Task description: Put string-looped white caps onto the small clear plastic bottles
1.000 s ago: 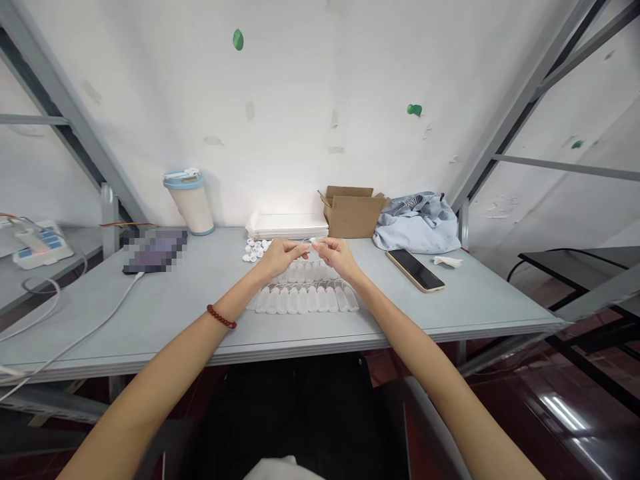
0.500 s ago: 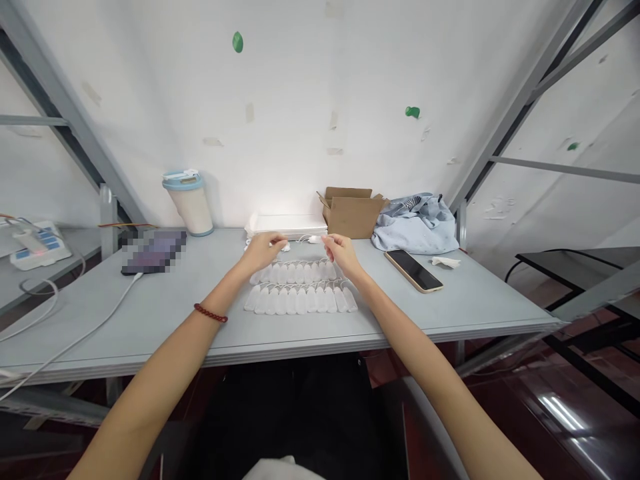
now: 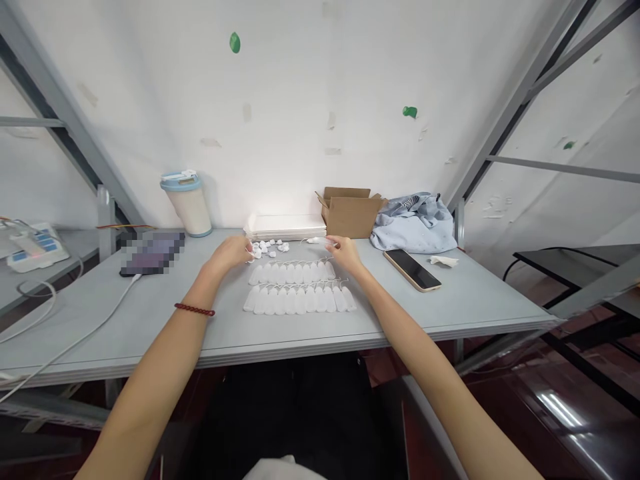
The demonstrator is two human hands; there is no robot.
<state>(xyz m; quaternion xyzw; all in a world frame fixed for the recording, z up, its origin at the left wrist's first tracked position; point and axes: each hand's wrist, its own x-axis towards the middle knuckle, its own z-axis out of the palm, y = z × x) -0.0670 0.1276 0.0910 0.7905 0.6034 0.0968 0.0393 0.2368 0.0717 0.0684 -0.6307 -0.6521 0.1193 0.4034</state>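
Two rows of small clear plastic pieces [image 3: 299,288] lie side by side on the grey table [image 3: 165,313]. A loose heap of small white caps [image 3: 267,248] sits just behind them. My left hand [image 3: 227,255], with a red bead bracelet on the wrist, hovers at the left of the heap with fingers curled; what they hold is hidden. My right hand [image 3: 344,253] is pinched on a small white piece [image 3: 317,240] above the right end of the back row.
A stack of white trays [image 3: 287,227] and an open cardboard box [image 3: 353,211] stand at the back. A blue-lidded cup [image 3: 187,202], a dark tablet with a white cable [image 3: 153,252], a phone [image 3: 413,269], a bundle of cloth [image 3: 415,222] and a power strip [image 3: 33,245] also lie about.
My hands met above the rows one second ago. They have since parted: the left hand moved left to the heap of caps, the right hand stayed near the back row's right end.
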